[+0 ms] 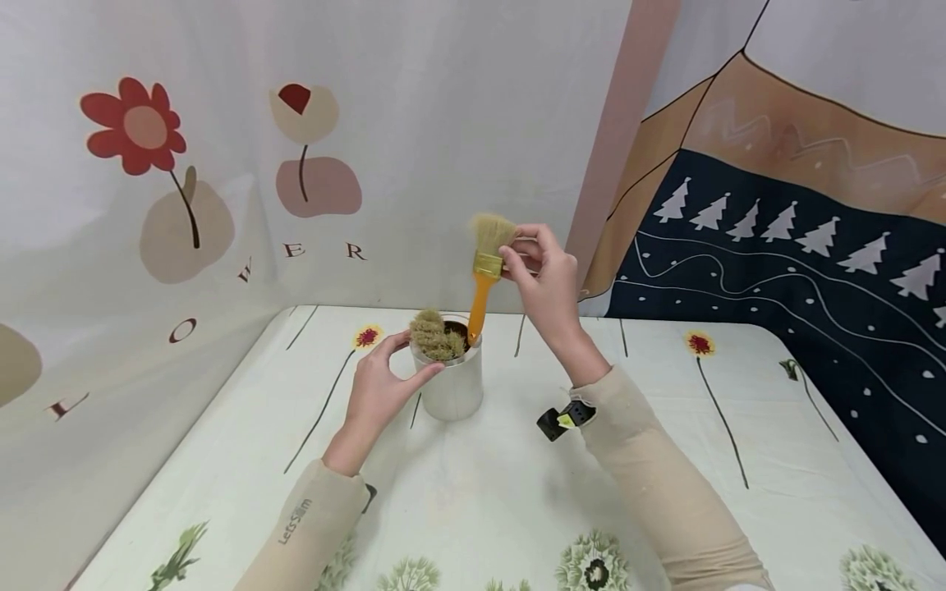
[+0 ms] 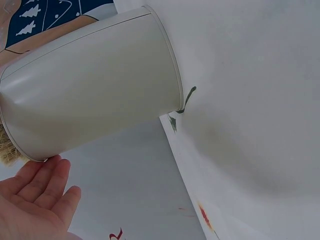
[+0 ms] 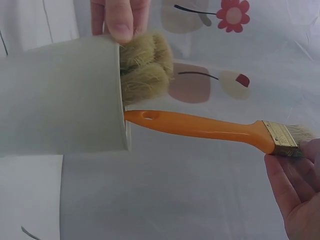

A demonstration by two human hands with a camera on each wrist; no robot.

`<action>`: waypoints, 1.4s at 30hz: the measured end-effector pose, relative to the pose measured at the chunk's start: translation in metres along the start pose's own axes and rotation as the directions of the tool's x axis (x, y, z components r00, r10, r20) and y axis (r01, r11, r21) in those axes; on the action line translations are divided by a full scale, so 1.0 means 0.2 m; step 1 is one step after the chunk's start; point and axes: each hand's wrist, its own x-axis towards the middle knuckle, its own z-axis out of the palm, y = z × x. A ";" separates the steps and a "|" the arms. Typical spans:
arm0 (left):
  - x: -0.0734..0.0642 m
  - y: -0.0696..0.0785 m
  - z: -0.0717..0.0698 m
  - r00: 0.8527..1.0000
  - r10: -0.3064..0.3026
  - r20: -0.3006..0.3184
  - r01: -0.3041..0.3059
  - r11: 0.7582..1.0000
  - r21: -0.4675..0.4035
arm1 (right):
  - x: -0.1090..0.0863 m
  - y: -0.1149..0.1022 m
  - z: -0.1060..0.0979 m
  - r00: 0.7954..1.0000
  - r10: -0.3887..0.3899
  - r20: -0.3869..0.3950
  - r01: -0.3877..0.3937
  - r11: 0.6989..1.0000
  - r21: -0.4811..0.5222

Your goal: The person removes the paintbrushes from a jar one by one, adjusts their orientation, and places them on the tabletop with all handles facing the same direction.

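A white cylindrical container (image 1: 452, 396) stands on the table with tan bristle heads (image 1: 436, 335) showing at its mouth. My left hand (image 1: 384, 382) holds it at the rim, thumb on the near side and fingers on the far left; the fingertips (image 2: 62, 167) touch the rim in the left wrist view. My right hand (image 1: 543, 275) pinches a paintbrush (image 1: 480, 300) by its gold metal band, bristles up. The orange handle (image 3: 200, 126) points down, its end at the container's mouth. Whatever lies deeper inside the container is hidden.
A white cloth with printed flowers covers the table (image 1: 488, 492). Behind it hangs a pale curtain (image 1: 458, 123) with flower prints, and at the right a dark blue panel (image 1: 798, 271) with white trees. A small black device (image 1: 565, 419) is at the right cuff.
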 end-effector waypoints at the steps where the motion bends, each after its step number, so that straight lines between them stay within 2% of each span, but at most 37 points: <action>1: 0.00 0.00 0.00 1.000 0.001 0.000 -0.001 1.000 0.000 | 0.00 0.00 -0.01 1.000 0.001 -0.005 -0.001 1.000 0.003; 20: 0.00 0.00 0.00 1.000 0.008 -0.011 -0.008 1.000 -0.006 | -0.01 0.07 -0.13 0.999 0.033 -0.033 -0.034 0.999 -0.016; 28: 0.00 0.01 -0.01 1.000 0.022 -0.014 -0.022 1.000 -0.012 | -0.03 0.11 -0.15 0.995 0.092 -0.027 -0.094 0.994 -0.062; 42: 0.00 0.01 0.00 1.000 0.022 -0.018 -0.022 1.000 -0.019 | -0.07 0.21 -0.17 0.988 0.152 -0.021 -0.153 0.983 -0.101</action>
